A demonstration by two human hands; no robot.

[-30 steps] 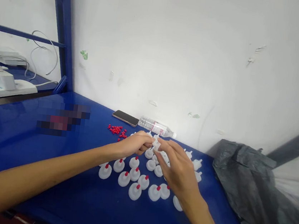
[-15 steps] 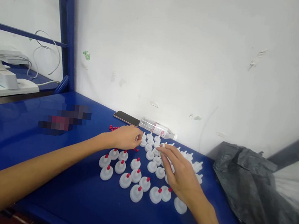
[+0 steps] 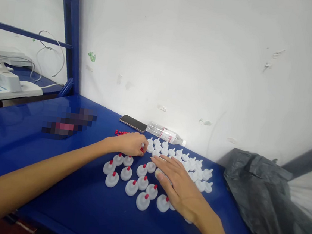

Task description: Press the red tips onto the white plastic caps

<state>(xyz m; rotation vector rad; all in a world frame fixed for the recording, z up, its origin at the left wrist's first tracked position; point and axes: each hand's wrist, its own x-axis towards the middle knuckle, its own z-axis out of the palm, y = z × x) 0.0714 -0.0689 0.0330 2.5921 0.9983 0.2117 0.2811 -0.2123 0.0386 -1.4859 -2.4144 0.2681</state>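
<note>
My left hand [image 3: 132, 143] is closed, its fingers curled down by the table, with a small red cap [image 3: 141, 150] at the fingertips. Over the white nozzle lids stretches my right hand [image 3: 180, 183], open and palm down, its thumb beside a lid near the middle. Several white lids with red tips [image 3: 142, 201] stand upright on the near side. Bare white lids [image 3: 207, 174] lie in a group behind and to the right of my right hand, which hides some of them. Loose red caps [image 3: 120, 132] lie just behind my left hand.
A phone [image 3: 133, 123] and a clear plastic bottle [image 3: 166, 134] lie along the wall. On the right a dark plastic bag [image 3: 259, 196] rests on the blue table [image 3: 84, 202]. A blurred object [image 3: 67, 124] lies at left; a power strip [image 3: 9, 92] is beyond it.
My right hand has moved slightly left and down, going from a pinch to flat, outstretched fingers. Lids near it have shifted. My left hand has barely moved, its fingertips now at a red cap.
</note>
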